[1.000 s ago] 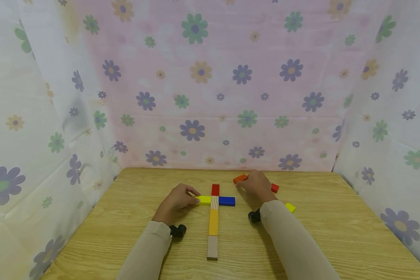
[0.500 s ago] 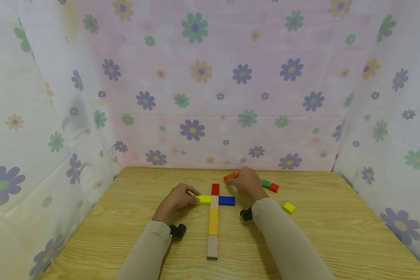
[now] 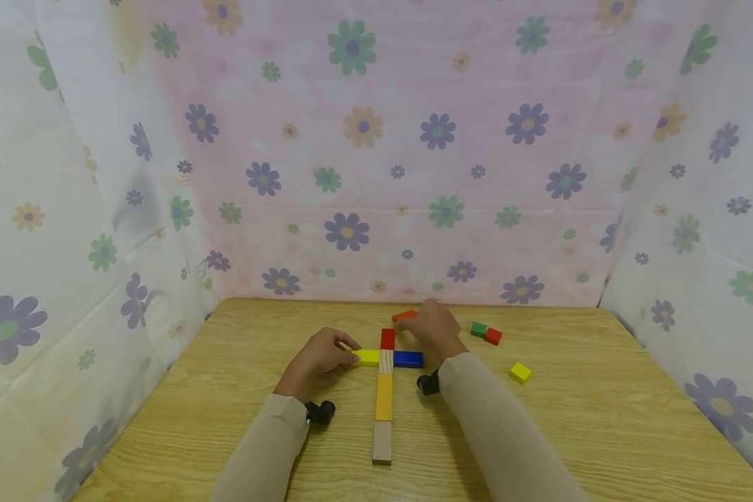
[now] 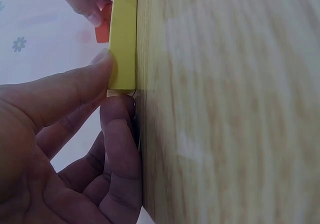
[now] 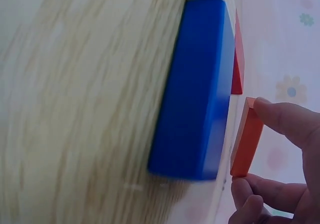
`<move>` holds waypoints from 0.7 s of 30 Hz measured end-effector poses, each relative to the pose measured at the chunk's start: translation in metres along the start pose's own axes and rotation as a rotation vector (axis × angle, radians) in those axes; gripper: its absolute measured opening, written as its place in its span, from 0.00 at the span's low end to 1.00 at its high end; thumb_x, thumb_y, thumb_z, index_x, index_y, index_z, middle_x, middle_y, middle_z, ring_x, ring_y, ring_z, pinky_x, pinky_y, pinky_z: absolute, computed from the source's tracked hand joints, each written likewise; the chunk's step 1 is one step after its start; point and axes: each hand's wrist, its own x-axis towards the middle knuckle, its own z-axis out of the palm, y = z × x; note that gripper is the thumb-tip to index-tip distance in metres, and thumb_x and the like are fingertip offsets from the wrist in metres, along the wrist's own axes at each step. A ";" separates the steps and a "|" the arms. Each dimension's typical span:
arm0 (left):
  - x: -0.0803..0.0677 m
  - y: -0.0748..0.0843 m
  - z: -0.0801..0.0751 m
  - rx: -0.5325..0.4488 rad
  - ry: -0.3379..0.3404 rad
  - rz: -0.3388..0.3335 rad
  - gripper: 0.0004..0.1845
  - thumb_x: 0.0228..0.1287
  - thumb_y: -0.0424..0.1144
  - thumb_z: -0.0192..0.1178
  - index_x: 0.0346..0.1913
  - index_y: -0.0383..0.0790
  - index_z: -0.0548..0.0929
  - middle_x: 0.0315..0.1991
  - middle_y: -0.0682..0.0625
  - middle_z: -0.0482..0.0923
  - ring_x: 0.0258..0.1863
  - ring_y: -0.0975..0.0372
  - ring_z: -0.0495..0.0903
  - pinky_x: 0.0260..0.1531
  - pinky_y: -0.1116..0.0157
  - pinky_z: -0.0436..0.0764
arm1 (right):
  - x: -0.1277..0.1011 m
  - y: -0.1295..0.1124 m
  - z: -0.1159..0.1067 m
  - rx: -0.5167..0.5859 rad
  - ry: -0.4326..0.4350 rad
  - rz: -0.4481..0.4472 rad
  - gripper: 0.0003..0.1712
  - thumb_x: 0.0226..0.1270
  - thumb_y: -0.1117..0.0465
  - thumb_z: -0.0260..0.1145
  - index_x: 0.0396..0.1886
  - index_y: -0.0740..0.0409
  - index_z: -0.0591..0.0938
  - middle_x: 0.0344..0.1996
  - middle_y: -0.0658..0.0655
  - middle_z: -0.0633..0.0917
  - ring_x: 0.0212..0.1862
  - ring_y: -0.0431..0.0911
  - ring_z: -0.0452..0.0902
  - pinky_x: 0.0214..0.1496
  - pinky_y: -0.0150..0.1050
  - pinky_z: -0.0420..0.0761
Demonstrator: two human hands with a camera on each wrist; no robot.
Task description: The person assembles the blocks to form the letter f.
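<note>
Flat on the table lies a cross of wooden blocks: a red block [image 3: 387, 339] at the far end, a striped plain-wood block [image 3: 385, 361] at the crossing, then an amber block [image 3: 384, 397] and a greyish-brown block [image 3: 382, 442] nearest. A blue block [image 3: 408, 359] makes the right arm, a yellow block [image 3: 368, 358] the left. My left hand [image 3: 321, 351] pinches the yellow block's outer end, its thumb on one side in the left wrist view. Just beyond the red block, my right hand [image 3: 436, 326] holds an orange block [image 5: 247, 139] between thumb and fingers.
To the right, a green block [image 3: 479, 329] and a small red block [image 3: 493, 337] touch each other. A small yellow block [image 3: 520, 373] lies nearer. Flowered cloth [image 3: 408, 139] stands behind the wooden table [image 3: 577, 418] and on both sides.
My right hand has moved left with the orange block, from beside the loose blocks to near the cross's far end, uncovering the green block. The left hand stays at the yellow block.
</note>
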 end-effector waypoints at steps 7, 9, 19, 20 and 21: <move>0.002 -0.001 0.000 0.005 0.002 0.000 0.10 0.65 0.38 0.72 0.48 0.46 0.92 0.38 0.50 0.87 0.32 0.60 0.83 0.36 0.64 0.85 | 0.004 -0.004 0.008 0.008 -0.005 0.012 0.34 0.55 0.36 0.78 0.14 0.51 0.68 0.13 0.48 0.60 0.17 0.45 0.59 0.19 0.37 0.55; 0.001 0.000 0.000 0.004 0.004 0.002 0.10 0.65 0.38 0.72 0.48 0.46 0.92 0.38 0.50 0.87 0.32 0.60 0.83 0.36 0.63 0.85 | 0.005 -0.005 0.010 0.014 0.000 0.006 0.33 0.55 0.37 0.78 0.15 0.51 0.69 0.14 0.48 0.61 0.18 0.46 0.60 0.20 0.38 0.56; -0.001 0.002 0.000 -0.001 0.003 -0.010 0.11 0.64 0.38 0.73 0.49 0.44 0.91 0.40 0.48 0.87 0.34 0.60 0.84 0.37 0.63 0.86 | 0.008 -0.006 0.014 -0.018 0.002 0.005 0.28 0.56 0.40 0.79 0.17 0.52 0.75 0.17 0.50 0.64 0.21 0.47 0.65 0.23 0.39 0.60; -0.001 0.002 0.000 0.000 0.002 -0.015 0.12 0.64 0.38 0.73 0.49 0.44 0.91 0.40 0.48 0.87 0.34 0.60 0.84 0.37 0.63 0.86 | 0.008 -0.006 0.013 -0.018 0.000 0.001 0.27 0.57 0.41 0.79 0.17 0.52 0.75 0.16 0.49 0.64 0.21 0.47 0.65 0.23 0.39 0.60; 0.000 0.002 0.001 0.000 0.005 -0.019 0.12 0.64 0.38 0.73 0.49 0.45 0.91 0.40 0.48 0.87 0.34 0.60 0.84 0.37 0.63 0.86 | 0.008 -0.007 0.013 -0.018 -0.003 -0.005 0.27 0.57 0.41 0.79 0.16 0.52 0.75 0.16 0.49 0.64 0.21 0.47 0.64 0.23 0.39 0.60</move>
